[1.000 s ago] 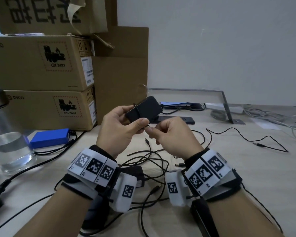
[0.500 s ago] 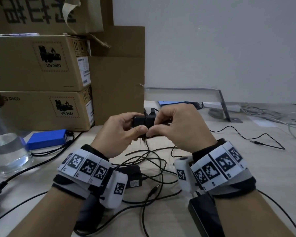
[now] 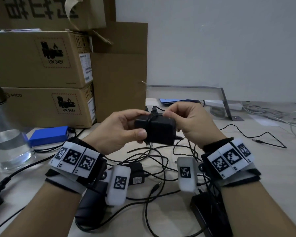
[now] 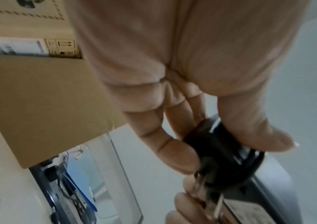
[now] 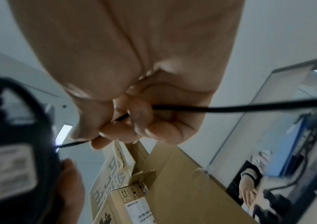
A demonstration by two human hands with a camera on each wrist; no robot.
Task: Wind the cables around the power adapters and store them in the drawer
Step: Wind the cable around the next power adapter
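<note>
My left hand (image 3: 121,129) grips a black power adapter (image 3: 158,130) above the desk, thumb on its near face and fingers behind it. A few turns of its thin black cable (image 3: 149,124) circle the adapter's body. My right hand (image 3: 186,120) pinches that cable (image 5: 249,106) at the adapter's top right edge. In the left wrist view the adapter (image 4: 217,145) sits between thumb and fingers with cable loops over it. The right wrist view shows the adapter (image 5: 10,151) at the left with its label facing the camera. No drawer is in view.
Loose black cables (image 3: 157,161) and two more adapters (image 3: 137,173) (image 3: 210,214) lie tangled on the desk under my wrists. Cardboard boxes (image 3: 41,79) are stacked at the back left, with a blue pack (image 3: 49,135) and a glass (image 3: 7,149) at left. A barrel-plug cable (image 3: 258,139) lies at right.
The right hand has carried the cable from below the adapter up over its top. The left hand has turned the adapter and brought it lower, its broad face now towards me.
</note>
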